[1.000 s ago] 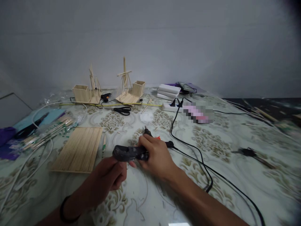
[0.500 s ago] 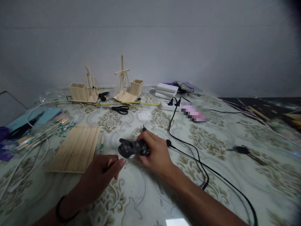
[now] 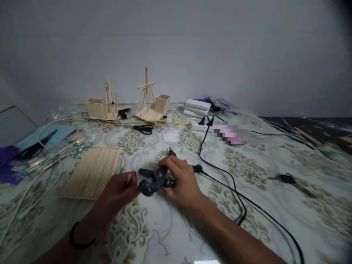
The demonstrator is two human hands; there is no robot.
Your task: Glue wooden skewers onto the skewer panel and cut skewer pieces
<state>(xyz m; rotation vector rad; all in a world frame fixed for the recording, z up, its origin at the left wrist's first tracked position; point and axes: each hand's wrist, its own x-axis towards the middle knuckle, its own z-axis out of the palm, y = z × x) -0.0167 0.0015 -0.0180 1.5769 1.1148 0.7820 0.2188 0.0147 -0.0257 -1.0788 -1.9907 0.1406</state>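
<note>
My right hand (image 3: 183, 181) is closed over a black hot glue gun (image 3: 154, 179) low above the table. Its nozzle points away from me, a bit of orange shows beside my fingers, and its cable runs off to the right. A dark forked end faces my left hand (image 3: 117, 192), which is closed with thumb and fingers pinched, close to that end. A short piece of thin wooden stick (image 3: 129, 178) shows between those fingers; most of it is hidden. Left of that hand lies a flat panel of wooden sticks (image 3: 92, 172).
Two stick models with boxes (image 3: 95, 108) stand at the back, near another glue gun (image 3: 124, 113) and black scissors (image 3: 143, 128). A power strip (image 3: 196, 125) feeds black cables (image 3: 233, 183). Bundled sticks (image 3: 60, 148) lie left; keys (image 3: 286, 178) lie right.
My left hand has shifted slightly left and up. The glue gun has turned a little in my right hand, showing more of its orange part. The whole view has moved slightly.
</note>
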